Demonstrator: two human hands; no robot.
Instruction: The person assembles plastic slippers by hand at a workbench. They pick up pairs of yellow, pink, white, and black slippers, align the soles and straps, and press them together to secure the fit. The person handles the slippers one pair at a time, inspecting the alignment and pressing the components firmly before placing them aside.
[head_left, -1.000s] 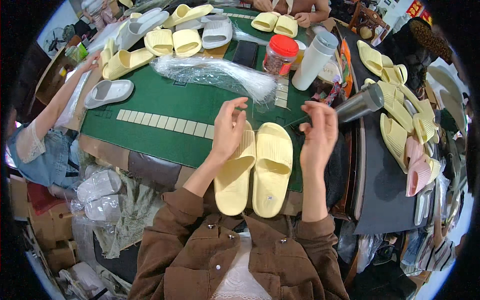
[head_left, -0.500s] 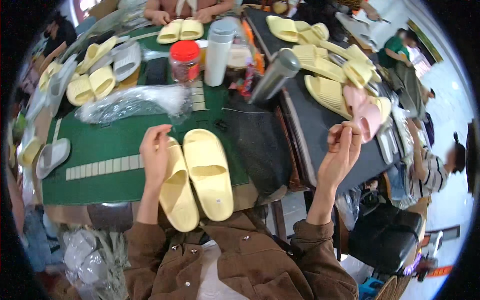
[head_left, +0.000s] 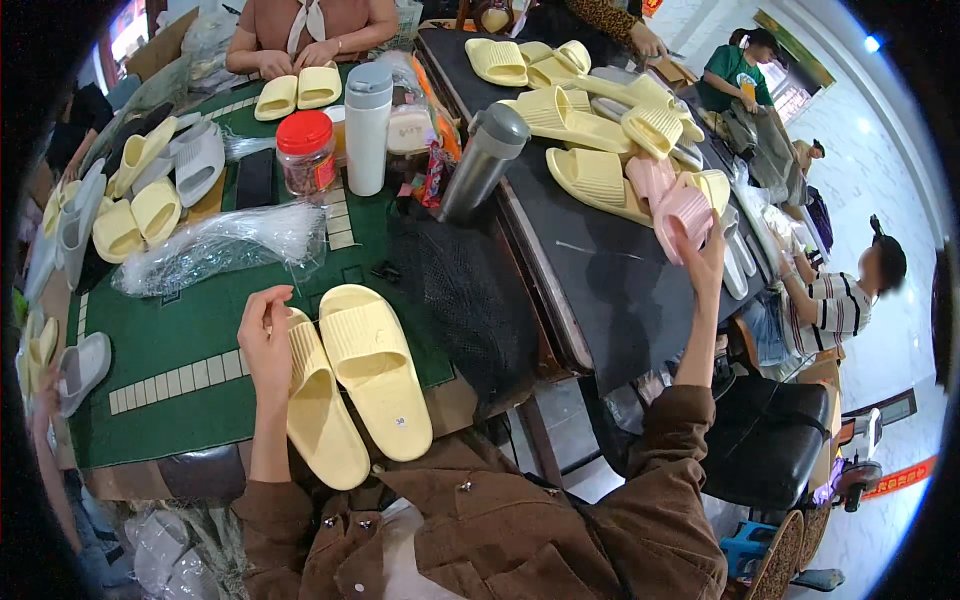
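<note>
A pair of pale yellow slippers, the left slipper and the right slipper, lies at the near table edge before me, toes away. My left hand is beside the left slipper with its fingers curled together; what they pinch, if anything, is too small to make out. Out to the right, my right hand has thumb and fingers closed on a pink slipper. Another pink slipper lies against it, among a heap of yellow slippers on the dark table.
A clear plastic bundle, a red-lidded jar, a white bottle and a steel flask stand or lie on the green mat. Grey and yellow slippers pile up at left. Across the table, a person's hands touch yellow slippers.
My right hand has reached farther out and closed on the pink slipper. My left hand stays beside the yellow pair. The whole view has shifted, moving the table items left.
</note>
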